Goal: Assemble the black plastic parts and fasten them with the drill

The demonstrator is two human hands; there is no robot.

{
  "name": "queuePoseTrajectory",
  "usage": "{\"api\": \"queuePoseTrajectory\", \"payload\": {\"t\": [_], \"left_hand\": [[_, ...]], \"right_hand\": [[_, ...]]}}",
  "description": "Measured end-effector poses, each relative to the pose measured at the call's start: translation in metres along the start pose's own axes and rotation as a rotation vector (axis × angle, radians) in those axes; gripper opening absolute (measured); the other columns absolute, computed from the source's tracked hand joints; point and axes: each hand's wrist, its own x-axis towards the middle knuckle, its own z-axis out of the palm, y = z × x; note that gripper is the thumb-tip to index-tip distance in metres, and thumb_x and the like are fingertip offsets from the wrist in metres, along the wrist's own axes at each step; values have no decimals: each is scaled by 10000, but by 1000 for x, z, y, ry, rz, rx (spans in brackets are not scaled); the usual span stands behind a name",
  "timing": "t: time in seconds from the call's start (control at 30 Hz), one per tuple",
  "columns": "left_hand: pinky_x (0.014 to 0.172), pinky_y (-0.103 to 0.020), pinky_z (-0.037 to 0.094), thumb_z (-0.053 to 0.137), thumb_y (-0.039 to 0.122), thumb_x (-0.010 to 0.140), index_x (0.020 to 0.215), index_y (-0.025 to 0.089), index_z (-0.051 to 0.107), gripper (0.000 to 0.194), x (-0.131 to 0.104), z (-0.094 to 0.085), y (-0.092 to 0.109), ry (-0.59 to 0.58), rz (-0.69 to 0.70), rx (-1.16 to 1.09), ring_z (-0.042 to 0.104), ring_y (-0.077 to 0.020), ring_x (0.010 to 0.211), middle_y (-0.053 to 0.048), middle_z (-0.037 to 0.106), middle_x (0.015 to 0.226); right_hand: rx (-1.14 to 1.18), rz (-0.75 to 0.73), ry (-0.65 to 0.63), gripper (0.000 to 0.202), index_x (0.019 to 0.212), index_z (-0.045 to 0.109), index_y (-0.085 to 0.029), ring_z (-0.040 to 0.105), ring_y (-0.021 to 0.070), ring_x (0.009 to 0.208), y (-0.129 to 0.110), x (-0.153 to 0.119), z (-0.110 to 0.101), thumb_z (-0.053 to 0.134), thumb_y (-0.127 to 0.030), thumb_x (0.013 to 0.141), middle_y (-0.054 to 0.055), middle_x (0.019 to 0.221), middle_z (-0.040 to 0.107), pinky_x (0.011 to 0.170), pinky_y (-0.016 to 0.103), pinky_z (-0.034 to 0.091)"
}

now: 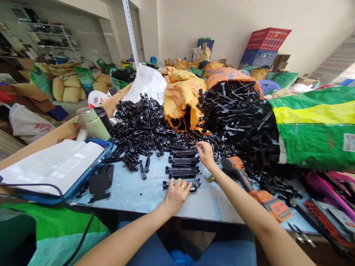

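Note:
My left hand (176,193) rests at the table's near side, its fingers curled over a black plastic arm piece (195,184) that lies crosswise. Beyond it, several similar black arm pieces (183,172) lie in a neat stack of rows. My right hand (205,155) is over the right end of the farthest row, beside a scatter of small screws (219,147). Its thumb and fingertips are pinched together; whatever they hold is too small to make out. To the right of that forearm lies an orange cordless drill (238,168).
Loose black links (138,129) heap up at the back left. A yellow sack (180,96) and a green sack (313,129) spilling black parts stand behind and right. On the left are a blue tray with paper (55,162), a green bottle (93,123) and a black plate (101,183).

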Motion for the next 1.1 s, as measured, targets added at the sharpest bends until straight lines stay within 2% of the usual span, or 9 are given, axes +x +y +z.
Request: {"api": "queuePoseTrajectory", "payload": {"t": [0.13, 0.3, 0.4, 0.5, 0.63, 0.73, 0.9, 1.0, 1.1], "left_hand": [[795, -419, 367, 522, 264, 862, 1133, 207, 557, 278, 13, 9, -13, -46, -21, -23, 520, -219, 914, -74, 600, 931], [924, -469, 323, 534, 406, 838, 1238, 166, 477, 470, 13, -11, -29, 6, -222, -84, 463, -271, 1097, -118, 575, 1087], [920, -453, 348, 479, 392, 867, 1236, 143, 470, 446, 0, -28, -58, 78, -429, -78, 474, -275, 1087, -132, 567, 1107], [866, -418, 400, 451, 370, 875, 1170, 137, 513, 380, -14, -38, -104, 119, -662, -24, 505, -274, 1033, -137, 573, 1085], [828, -382, 426, 448, 356, 864, 1114, 113, 545, 362, -23, -43, -159, 62, -890, 51, 533, -270, 978, -139, 588, 1030], [792, -359, 434, 440, 367, 858, 1057, 114, 584, 353, -19, -42, -176, -62, -953, 72, 555, -263, 918, -129, 598, 964], [759, -344, 430, 450, 407, 845, 909, 109, 629, 353, -9, -35, -157, -214, -950, 151, 543, -267, 881, -135, 578, 906], [750, -350, 427, 464, 376, 841, 906, 97, 625, 329, -7, -30, -140, -253, -945, 202, 521, -278, 909, -141, 569, 923], [751, -353, 424, 479, 312, 833, 929, 95, 625, 279, -6, -26, -132, -306, -941, 203, 510, -277, 929, -140, 571, 948]], "right_hand": [[-33, -115, -222, 232, 1066, 575, -209, 453, 193, 1049, -12, 65, 48, 495, -249, 852, 66, 1124, 551, 927, 321, 360], [-123, -57, -285, 294, 1124, 519, -180, 440, 213, 1047, -43, 126, 107, 478, -326, 873, 102, 1130, 535, 896, 325, 365], [-171, 41, -259, 379, 1167, 445, -155, 451, 228, 1034, -62, 154, 135, 345, -424, 920, 136, 1109, 536, 852, 339, 389], [-198, 103, -268, 397, 1197, 390, -139, 482, 230, 1003, -74, 176, 153, 328, -421, 926, 154, 1078, 551, 820, 337, 403], [-196, 47, -323, 263, 1152, 444, -132, 531, 210, 941, -80, 185, 159, 371, -217, 914, 145, 1005, 586, 816, 317, 395], [-172, -72, -362, 229, 1091, 506, -142, 530, 198, 956, -83, 167, 152, 388, -175, 897, 129, 1010, 591, 843, 293, 376], [-129, -209, -424, 228, 1031, 559, -222, 516, 152, 979, -79, 126, 133, 430, -357, 899, 44, 1024, 598, 858, 224, 367], [-167, -79, -363, 273, 1086, 537, -196, 476, 169, 1057, -57, 132, 124, 362, -329, 925, 83, 1109, 565, 905, 258, 350], [-232, 161, -289, 311, 1132, 497, -56, 467, 255, 1068, -24, 156, 122, 360, -215, 903, 218, 1097, 540, 890, 367, 365]]}}
